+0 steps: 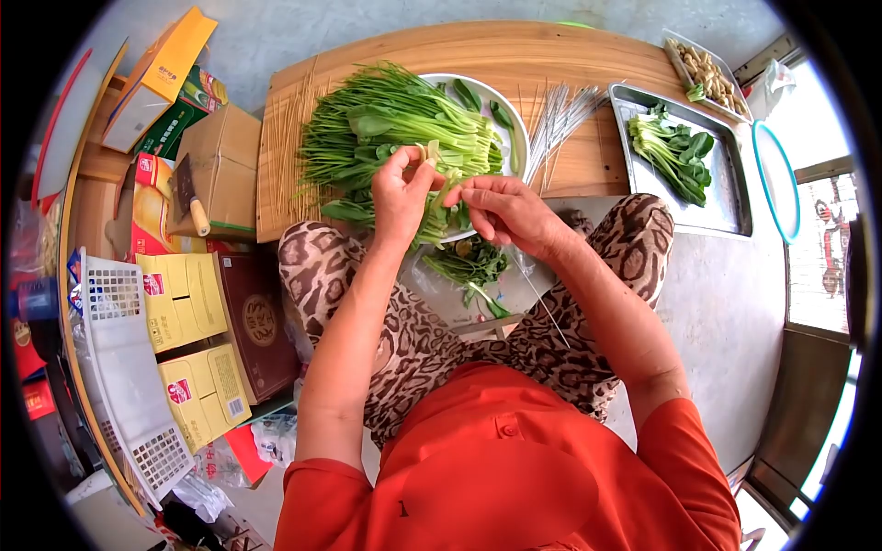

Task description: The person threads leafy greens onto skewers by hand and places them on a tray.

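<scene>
My left hand (401,197) is closed in a pinch on a pale green leafy-vegetable stem (428,151), above a heap of greens. Close to its right, my right hand (510,211) has thumb and forefinger together at the leaves. A thin metal skewer (544,305) slants down from this hand toward my lap and looks gripped in it; its upper part is hidden. Behind both hands, long chives (354,124) and leafy greens spread over a white plate (522,138). Trimmed greens (470,262) lie lower, between my knees.
On the wooden table (551,46) lie metal skewers (562,115) and bamboo skewers (287,138). A metal tray (730,216) at the right bears leafy greens; beyond it sits a tray of tan food pieces (703,69). Boxes (193,303), a cleaver (191,195) and a white basket (115,358) are at left.
</scene>
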`<state>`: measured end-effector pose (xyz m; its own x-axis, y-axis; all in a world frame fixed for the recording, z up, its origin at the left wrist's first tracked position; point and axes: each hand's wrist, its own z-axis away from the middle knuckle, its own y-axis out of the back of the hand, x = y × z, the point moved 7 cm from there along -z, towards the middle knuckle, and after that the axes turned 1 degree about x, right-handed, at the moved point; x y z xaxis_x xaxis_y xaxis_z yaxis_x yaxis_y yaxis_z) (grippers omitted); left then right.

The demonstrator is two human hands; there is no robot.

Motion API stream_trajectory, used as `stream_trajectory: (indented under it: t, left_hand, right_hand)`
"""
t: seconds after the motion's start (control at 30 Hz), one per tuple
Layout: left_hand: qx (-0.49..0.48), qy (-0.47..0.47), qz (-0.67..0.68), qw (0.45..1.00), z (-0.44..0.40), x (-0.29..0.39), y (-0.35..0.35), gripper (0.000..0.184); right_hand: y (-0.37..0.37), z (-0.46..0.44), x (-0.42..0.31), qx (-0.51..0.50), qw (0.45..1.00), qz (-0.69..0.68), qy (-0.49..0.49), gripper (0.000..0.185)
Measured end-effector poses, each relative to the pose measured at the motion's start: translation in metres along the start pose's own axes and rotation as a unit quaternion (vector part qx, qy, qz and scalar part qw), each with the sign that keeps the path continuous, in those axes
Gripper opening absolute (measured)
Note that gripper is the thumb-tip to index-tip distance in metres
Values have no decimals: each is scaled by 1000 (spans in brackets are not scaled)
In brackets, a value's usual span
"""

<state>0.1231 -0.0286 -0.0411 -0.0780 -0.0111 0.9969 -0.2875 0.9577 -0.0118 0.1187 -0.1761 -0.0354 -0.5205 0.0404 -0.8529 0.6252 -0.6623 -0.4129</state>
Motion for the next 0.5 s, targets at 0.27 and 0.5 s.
stream_trajectory:
  t: [0.27, 0.5]
  left_hand:
    - [11, -83, -92, 992, 3, 9, -5, 12]
    - [44, -91, -135, 986, 0, 14, 9, 13]
  right_hand:
    - [5, -3, 2, 24, 1000, -15, 2, 24]
    - [12, -4, -2, 43, 999, -1, 9, 27]
